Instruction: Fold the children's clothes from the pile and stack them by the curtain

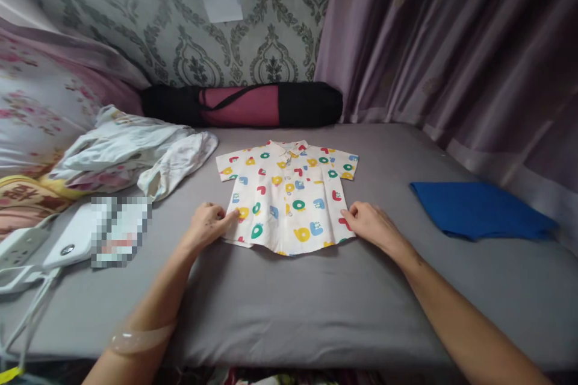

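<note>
The left hand (210, 225) is pinching the left side of a shirt (289, 195), and the right hand (374, 225) is pinching its right, near edge.

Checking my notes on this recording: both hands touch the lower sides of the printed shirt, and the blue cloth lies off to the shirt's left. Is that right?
Not quite: the blue cloth lies to the right of the printed shirt, as the head view shows. The left hand and right hand do touch the shirt's lower sides.
</note>
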### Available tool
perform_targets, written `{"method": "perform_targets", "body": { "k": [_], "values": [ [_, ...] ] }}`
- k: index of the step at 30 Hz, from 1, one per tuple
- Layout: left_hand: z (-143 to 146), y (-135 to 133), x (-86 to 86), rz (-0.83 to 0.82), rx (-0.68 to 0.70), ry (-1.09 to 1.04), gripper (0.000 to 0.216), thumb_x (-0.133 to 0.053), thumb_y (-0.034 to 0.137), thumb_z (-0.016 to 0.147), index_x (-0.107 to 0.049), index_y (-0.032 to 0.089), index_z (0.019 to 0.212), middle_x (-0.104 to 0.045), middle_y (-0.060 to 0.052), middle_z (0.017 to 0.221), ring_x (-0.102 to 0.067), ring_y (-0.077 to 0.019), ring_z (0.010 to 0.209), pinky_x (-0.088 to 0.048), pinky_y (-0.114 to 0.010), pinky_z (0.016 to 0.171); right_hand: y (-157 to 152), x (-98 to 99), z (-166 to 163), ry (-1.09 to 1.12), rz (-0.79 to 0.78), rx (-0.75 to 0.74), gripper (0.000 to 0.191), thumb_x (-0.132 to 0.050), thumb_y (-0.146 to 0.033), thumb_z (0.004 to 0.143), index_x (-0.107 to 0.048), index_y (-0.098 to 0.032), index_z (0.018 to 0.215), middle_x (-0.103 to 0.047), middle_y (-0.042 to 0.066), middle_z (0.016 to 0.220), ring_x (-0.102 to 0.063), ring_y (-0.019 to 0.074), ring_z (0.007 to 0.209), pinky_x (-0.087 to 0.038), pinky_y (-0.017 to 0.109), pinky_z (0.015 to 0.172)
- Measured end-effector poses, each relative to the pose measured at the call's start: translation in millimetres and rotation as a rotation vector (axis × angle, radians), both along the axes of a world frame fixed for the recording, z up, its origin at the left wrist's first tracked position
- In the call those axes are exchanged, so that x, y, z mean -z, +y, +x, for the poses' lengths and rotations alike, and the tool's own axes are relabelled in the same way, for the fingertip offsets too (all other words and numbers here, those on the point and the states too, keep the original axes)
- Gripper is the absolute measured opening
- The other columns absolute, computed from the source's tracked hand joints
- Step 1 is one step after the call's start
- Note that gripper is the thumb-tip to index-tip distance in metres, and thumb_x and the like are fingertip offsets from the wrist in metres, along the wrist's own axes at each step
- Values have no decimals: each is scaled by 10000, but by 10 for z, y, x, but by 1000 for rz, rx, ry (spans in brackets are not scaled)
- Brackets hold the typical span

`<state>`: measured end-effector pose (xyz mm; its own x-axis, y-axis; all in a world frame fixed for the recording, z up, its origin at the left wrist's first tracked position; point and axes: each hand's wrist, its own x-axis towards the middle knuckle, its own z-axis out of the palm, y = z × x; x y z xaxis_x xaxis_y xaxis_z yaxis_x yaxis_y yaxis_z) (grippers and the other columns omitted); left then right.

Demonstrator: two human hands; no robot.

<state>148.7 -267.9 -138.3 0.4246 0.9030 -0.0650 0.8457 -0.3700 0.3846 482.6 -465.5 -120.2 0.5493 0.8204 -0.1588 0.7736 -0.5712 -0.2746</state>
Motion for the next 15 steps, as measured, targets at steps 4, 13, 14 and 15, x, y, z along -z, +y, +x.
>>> {"method": "perform_targets", "body": {
  "k": [4,13,14,15],
  "values": [
    [-38,-117,-11,-33,-38,-44,467,-503,627,721,-610,198,571,-620,-100,763,-571,-257,850,-447,-324,728,-90,-70,-179,-67,-84,-25,272,-508,-454,883,-627,-236,772,-709,77,830,-644,232,763,-301,278,559],
    [-76,-196,-19,-143,-104,-258,455,-513,647,718,-547,201,638,-545,-11,633,-502,-168,633,-370,-266,553,-140,15,-162,-73,13,-79,173,-468,-336,905,-520,-247,766,-691,41,820,-634,212,734,-318,274,570],
    [-71,-206,-14,-164,-119,-292,458,-507,653,725,-540,201,659,-534,-1,617,-488,-160,613,-353,-258,534,-129,23,-153,-53,25,-57,167,-463,-342,904,-521,-247,779,-686,37,793,-631,208,711,-321,273,567],
    [-64,-218,-11,-180,-133,-328,456,-504,651,735,-546,199,702,-536,5,618,-484,-154,605,-347,-253,526,-118,28,-146,-24,38,-35,156,-458,-350,903,-529,-245,812,-682,33,773,-628,203,691,-326,271,564]
  ]
}}
